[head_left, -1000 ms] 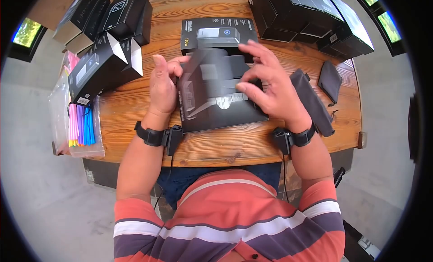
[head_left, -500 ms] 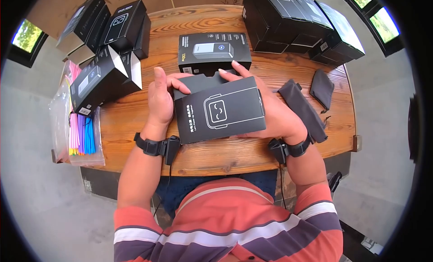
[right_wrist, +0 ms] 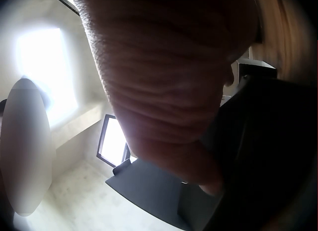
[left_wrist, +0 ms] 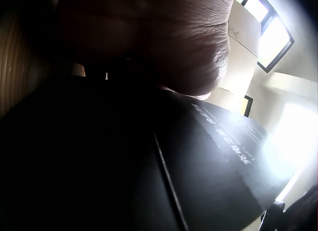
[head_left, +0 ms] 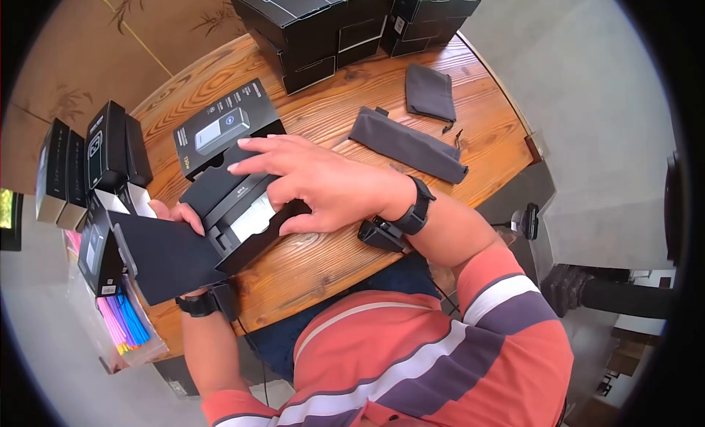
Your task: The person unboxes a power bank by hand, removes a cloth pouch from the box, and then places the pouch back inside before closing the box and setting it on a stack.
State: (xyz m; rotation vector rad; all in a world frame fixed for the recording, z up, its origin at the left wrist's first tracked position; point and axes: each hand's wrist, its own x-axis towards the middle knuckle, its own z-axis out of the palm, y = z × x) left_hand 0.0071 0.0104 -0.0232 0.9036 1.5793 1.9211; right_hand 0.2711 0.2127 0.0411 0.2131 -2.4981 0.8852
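Two hands (head_left: 319, 186), partly curled, grip one open black box (head_left: 255, 252).

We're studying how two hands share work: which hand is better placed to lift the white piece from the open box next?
Probably the right hand: it is over the open box, fingers spread beside the white piece. The left hand seems to grip the box's other end, partly hidden by the lid.

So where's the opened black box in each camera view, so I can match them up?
Head: the opened box is left of centre, flap swung toward the lower left.
Left wrist: it fills the lower part, white lettering right of centre.
Right wrist: dark shape, lower right and bottom.
Shared landmark: the wood-grained table, at the wrist views' outer edges.
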